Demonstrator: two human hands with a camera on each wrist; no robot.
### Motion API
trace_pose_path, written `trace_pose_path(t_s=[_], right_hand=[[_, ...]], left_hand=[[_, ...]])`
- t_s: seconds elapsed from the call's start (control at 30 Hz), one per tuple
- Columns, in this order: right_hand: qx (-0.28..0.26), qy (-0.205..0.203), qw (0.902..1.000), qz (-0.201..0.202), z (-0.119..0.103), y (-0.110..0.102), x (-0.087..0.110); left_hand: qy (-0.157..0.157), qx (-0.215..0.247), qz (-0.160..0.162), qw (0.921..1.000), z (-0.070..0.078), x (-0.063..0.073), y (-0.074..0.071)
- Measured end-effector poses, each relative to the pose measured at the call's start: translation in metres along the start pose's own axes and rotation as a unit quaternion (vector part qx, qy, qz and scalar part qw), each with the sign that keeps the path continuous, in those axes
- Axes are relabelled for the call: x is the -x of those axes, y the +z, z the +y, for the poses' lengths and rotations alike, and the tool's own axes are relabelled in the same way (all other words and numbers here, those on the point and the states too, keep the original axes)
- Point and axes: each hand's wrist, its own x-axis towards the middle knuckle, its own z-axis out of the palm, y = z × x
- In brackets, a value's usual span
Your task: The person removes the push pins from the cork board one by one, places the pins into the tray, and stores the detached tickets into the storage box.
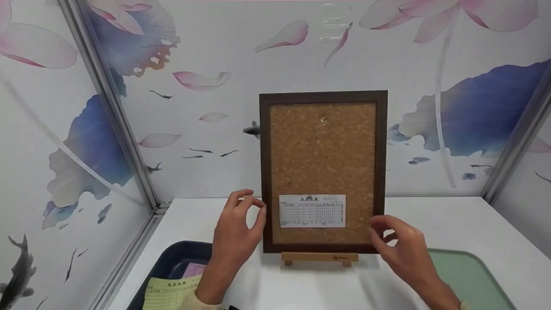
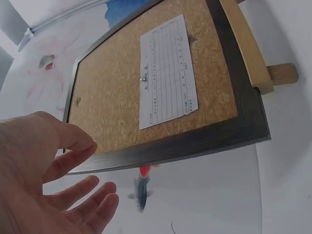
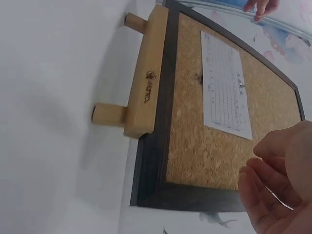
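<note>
A cork board (image 1: 323, 159) in a dark brown frame stands upright on a small wooden easel (image 1: 319, 257). On its lower part a white printed form (image 1: 312, 211) hangs from a pin (image 2: 143, 79) at its top edge. My left hand (image 1: 239, 226) is at the frame's left edge, thumb and index tips close together, other fingers loosely bent. By the lower right corner, my right hand (image 1: 402, 247) has its thumb and index bent toward each other, overlapping the frame. In the right wrist view a gap shows between those fingertips (image 3: 249, 170), with nothing in it.
At the left front stands a dark blue tray (image 1: 172, 252) with a yellow form (image 1: 168, 295) and a pink slip (image 1: 194, 269). A light green tray (image 1: 467, 271) lies at the right. Printed wall panels (image 1: 206, 172) enclose the white table (image 1: 452, 219). Small metal pins (image 1: 323, 118) sit high on the cork.
</note>
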Motion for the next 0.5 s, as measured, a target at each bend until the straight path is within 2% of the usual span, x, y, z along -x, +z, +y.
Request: trace_pose_path(t_s=[0.23, 0.5], right_hand=[[-0.06, 0.027, 0.9978, 0.001, -0.021, 0.023, -0.007], [-0.085, 0.052, 0.995, 0.003, -0.031, 0.037, -0.014]], left_hand=[[-0.004, 0.054, -0.005, 0.9985, 0.012, -0.012, 0.018], [-0.024, 0.07, 0.003, 0.9973, 0.006, -0.014, 0.036]])
